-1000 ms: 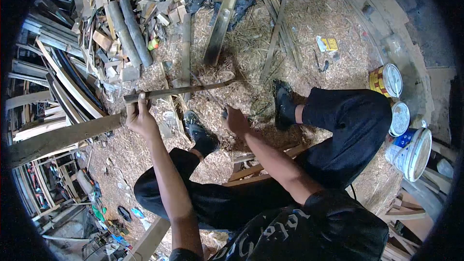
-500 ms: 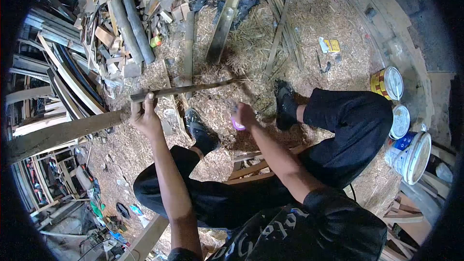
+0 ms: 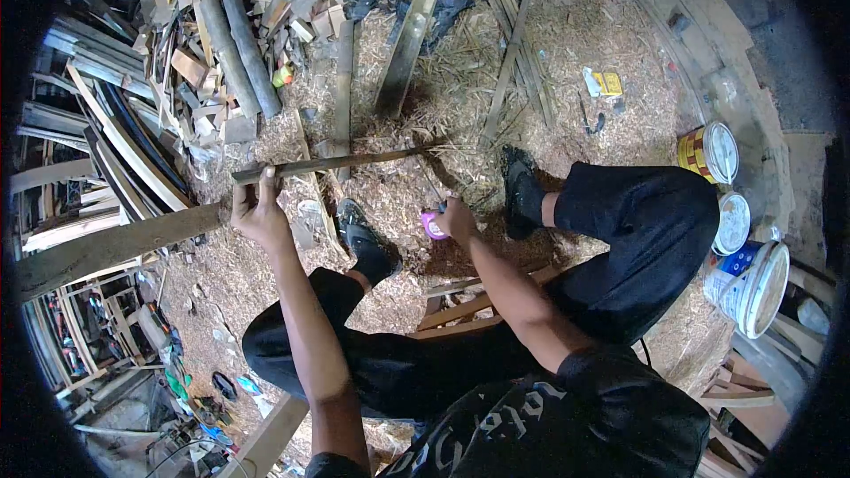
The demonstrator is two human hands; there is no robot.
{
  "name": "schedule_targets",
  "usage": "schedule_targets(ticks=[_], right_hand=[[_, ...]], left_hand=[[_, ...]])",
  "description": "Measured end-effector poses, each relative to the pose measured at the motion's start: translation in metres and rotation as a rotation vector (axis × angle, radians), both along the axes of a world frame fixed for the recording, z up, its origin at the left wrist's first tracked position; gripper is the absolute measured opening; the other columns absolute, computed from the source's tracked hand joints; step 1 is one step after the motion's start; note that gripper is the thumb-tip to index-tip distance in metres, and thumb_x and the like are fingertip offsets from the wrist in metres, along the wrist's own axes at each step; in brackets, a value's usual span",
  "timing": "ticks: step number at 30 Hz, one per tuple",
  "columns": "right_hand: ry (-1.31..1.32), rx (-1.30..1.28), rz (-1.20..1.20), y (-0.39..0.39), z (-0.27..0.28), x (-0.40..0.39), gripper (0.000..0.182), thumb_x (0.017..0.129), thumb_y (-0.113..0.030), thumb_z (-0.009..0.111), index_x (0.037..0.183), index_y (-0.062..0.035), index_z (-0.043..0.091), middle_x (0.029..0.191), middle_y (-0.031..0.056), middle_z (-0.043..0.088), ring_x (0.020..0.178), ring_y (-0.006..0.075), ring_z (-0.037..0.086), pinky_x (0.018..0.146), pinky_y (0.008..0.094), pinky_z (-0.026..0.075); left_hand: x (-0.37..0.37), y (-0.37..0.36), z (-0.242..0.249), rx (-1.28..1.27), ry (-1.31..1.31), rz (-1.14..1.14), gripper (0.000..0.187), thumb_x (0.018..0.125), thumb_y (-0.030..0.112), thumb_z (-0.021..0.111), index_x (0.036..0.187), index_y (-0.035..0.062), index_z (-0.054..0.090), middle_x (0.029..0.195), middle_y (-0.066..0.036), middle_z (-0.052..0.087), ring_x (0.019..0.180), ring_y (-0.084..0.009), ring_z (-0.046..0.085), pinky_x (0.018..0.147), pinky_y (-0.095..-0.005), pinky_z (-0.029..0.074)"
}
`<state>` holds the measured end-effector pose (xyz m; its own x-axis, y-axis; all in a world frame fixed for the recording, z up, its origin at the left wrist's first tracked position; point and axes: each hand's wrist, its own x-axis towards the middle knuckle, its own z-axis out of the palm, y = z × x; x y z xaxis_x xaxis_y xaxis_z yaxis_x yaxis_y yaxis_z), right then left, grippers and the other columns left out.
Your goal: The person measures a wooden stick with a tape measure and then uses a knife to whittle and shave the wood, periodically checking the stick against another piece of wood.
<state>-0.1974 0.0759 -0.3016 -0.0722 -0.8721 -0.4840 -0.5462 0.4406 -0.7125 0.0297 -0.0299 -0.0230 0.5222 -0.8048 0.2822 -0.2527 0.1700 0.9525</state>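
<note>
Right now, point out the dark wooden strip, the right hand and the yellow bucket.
Dark wooden strip (image 3: 339, 162): head view, middle of its length.
Right hand (image 3: 458, 219): head view, back of the hand.
Yellow bucket (image 3: 696, 153): head view, its side wall.

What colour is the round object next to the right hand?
The round object is pinkish purple; it shows best in the head view.
</note>
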Motion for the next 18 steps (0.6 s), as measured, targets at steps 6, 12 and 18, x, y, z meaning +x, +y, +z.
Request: schedule_targets(ticks=[6,12,18], right_hand=[[-0.188,-0.37,0.0,-0.032,0.043,0.033,0.03,0.074,-0.024,0.066,0.088,0.0017,0.057,0.08,0.0249,0.063,0.076,0.0422,0.062,0.067,0.0456,0.049],[-0.17,-0.236,0.04,-0.044,0.071,0.042,0.035,0.069,-0.025,0.066,0.092,0.0006,0.058,0.083,0.0258,0.063,0.079,0.0414,0.063,0.071,0.0478,0.051],[-0.015,-0.148,0.036,-0.02,-0.005,0.003,0.03,0.074,-0.025,0.067,0.09,-0.0002,0.06,0.08,0.0215,0.065,0.08,0.038,0.064,0.072,0.0441,0.051]], left_hand=[[-0.006,-0.001,0.004,0.041,-0.011,0.016,0.013,0.08,-0.002,0.07,0.091,-0.0026,0.065,0.081,-0.004,0.063,0.068,-0.0085,0.057,0.059,-0.0225,0.051],[-0.01,-0.001,0.008,0.038,-0.101,0.035,0.01,0.081,0.0,0.07,0.089,-0.0028,0.065,0.083,-0.005,0.064,0.069,-0.0083,0.058,0.06,-0.022,0.052],[-0.008,-0.001,0.0,-0.015,-0.103,0.011,0.009,0.081,0.0,0.071,0.086,-0.002,0.064,0.083,-0.004,0.064,0.069,-0.0083,0.057,0.058,-0.0228,0.053]])
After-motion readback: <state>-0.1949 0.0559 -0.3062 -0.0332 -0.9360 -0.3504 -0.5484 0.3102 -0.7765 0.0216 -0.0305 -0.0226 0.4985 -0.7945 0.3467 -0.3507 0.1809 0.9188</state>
